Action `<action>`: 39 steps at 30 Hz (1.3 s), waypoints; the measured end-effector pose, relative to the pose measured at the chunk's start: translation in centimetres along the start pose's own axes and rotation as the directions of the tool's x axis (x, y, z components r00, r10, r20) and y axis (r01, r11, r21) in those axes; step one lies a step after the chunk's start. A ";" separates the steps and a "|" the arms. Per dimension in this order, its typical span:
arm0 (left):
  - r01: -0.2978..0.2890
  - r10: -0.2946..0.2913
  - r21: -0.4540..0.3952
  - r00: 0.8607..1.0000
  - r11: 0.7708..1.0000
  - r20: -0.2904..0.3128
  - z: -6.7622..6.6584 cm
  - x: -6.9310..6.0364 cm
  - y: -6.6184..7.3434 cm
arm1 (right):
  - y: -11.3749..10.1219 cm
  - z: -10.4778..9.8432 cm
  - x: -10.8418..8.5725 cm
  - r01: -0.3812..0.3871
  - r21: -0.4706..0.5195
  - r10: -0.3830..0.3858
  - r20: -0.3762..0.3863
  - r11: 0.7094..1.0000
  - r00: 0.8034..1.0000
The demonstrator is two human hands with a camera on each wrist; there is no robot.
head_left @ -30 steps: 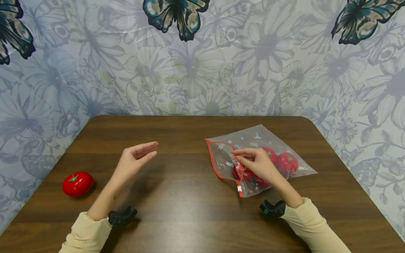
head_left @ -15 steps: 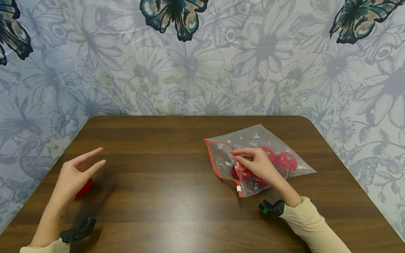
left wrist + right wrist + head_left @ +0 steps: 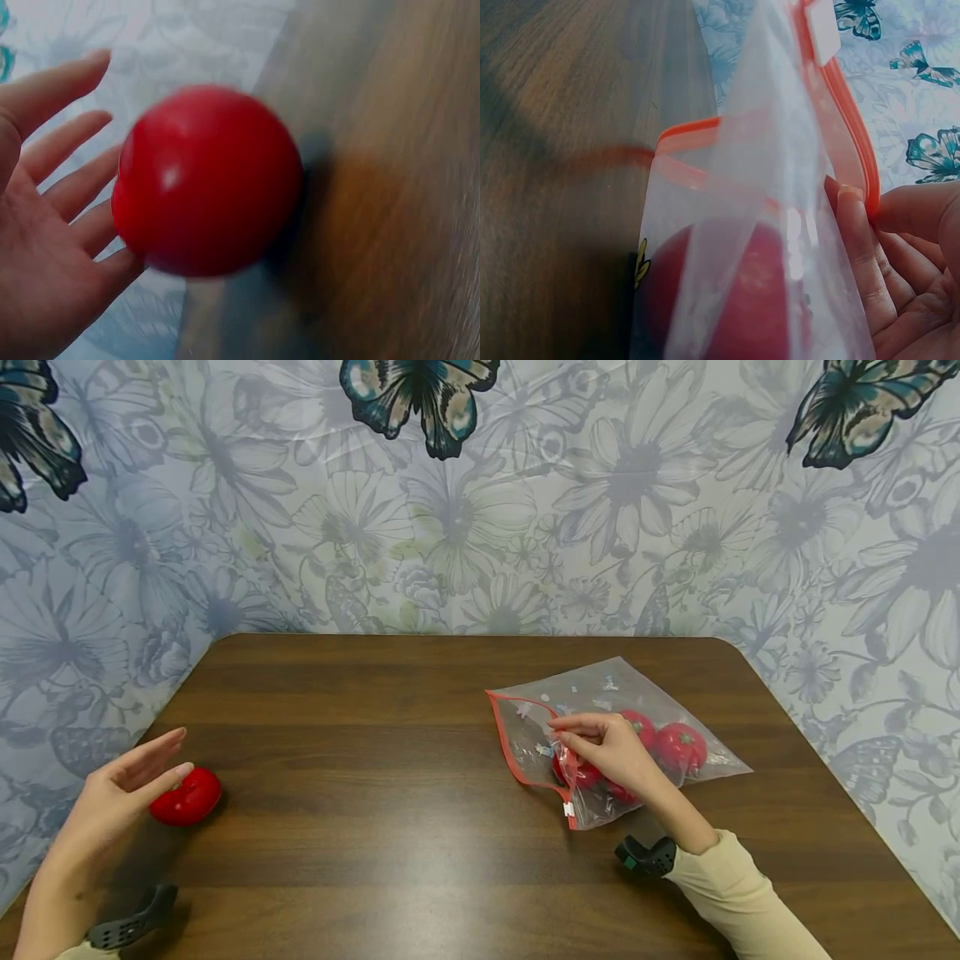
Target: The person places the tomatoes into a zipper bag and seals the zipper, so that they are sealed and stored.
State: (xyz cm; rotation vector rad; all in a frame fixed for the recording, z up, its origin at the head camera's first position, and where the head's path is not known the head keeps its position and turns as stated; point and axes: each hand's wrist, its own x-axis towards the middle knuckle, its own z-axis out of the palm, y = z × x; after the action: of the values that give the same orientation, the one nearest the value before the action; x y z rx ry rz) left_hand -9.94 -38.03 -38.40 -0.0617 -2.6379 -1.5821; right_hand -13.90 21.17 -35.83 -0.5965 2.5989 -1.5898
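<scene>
A red tomato [image 3: 187, 797] with a green stem mark sits at the table's left side. Beside it is my left hand [image 3: 112, 806], fingers extended and apart, thumb near the tomato's top. In the left wrist view the tomato [image 3: 214, 180] stands before the spread fingers [image 3: 79, 180]; whether they touch cannot be told. To the right lies a clear zip bag [image 3: 600, 681] with an orange-red zip edge and several tomatoes [image 3: 681, 748] inside. My right hand [image 3: 611, 747] pinches the bag's upper edge between thumb and fingers, and in the right wrist view the zip edge [image 3: 855, 142] stands lifted.
The brown wooden table [image 3: 390, 827] spreads between the two hands. A white slider [image 3: 568, 809] sits at the bag's near corner. Behind the table hangs a flowered backdrop [image 3: 480, 543] with butterflies. Each wrist wears a dark camera band [image 3: 647, 854].
My left hand has swung left from mid-table, passing over the tomato, and is now at its left side. The right hand keeps its hold on the bag in the same place.
</scene>
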 end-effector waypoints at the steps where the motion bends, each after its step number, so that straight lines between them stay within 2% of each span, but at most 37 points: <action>1: -0.001 0.001 -0.036 1.000 0.999 0.014 -0.1 0.0 -0.4 | 0.0 0.0 0.0 0.000 -0.001 0.000 -0.001 1.000 1.000; 3: -0.011 0.015 -0.085 0.999 0.996 0.051 -0.3 -0.1 -1.2 | 0.0 0.0 -0.1 0.001 -0.002 -0.001 -0.003 1.000 1.000; 6: -0.047 0.058 -0.090 0.990 0.995 0.127 -0.5 -0.3 -2.4 | 0.1 0.0 -0.1 0.003 -0.002 -0.003 -0.002 1.000 1.000; 10: -0.105 0.114 -0.048 0.966 0.993 0.233 -0.6 -0.6 -3.3 | 0.2 -0.1 -0.2 0.003 -0.001 -0.003 0.003 1.000 1.000; 15: -0.088 0.100 -0.052 0.945 0.995 0.310 -0.9 -1.0 -3.9 | 0.3 -0.1 -0.2 0.002 0.002 -0.002 0.005 1.000 1.000; 19: -0.068 0.082 -0.054 0.939 0.996 0.335 -1.0 -1.2 -4.2 | 0.2 -0.2 -0.2 0.010 -0.001 -0.010 0.003 1.000 1.000; 23: -0.068 0.082 -0.054 0.939 0.996 0.335 -1.0 -1.4 -4.3 | 0.2 -0.1 -0.3 0.013 0.001 -0.013 0.003 1.000 1.000; 30: -0.064 0.077 -0.052 0.951 0.997 0.300 -0.8 -1.3 -4.4 | 0.3 -0.1 -0.3 0.018 0.002 -0.018 0.002 1.000 1.000; 33: -0.070 0.072 -0.016 0.954 0.997 0.290 -0.8 -1.3 -4.4 | 0.3 -0.1 -0.2 0.018 0.003 -0.018 0.002 1.000 1.000; 39: -0.029 0.011 0.071 0.969 0.997 0.246 -0.7 -1.2 -4.0 | 0.3 -0.1 -0.2 0.023 0.007 -0.023 0.005 1.000 1.000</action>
State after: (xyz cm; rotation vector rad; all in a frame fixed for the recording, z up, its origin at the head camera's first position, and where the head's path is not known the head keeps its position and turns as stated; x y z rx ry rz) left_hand -9.04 -40.55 -41.67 -0.2987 -2.8664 -1.5601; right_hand -13.84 21.42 -36.05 -0.6315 2.5913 -1.6006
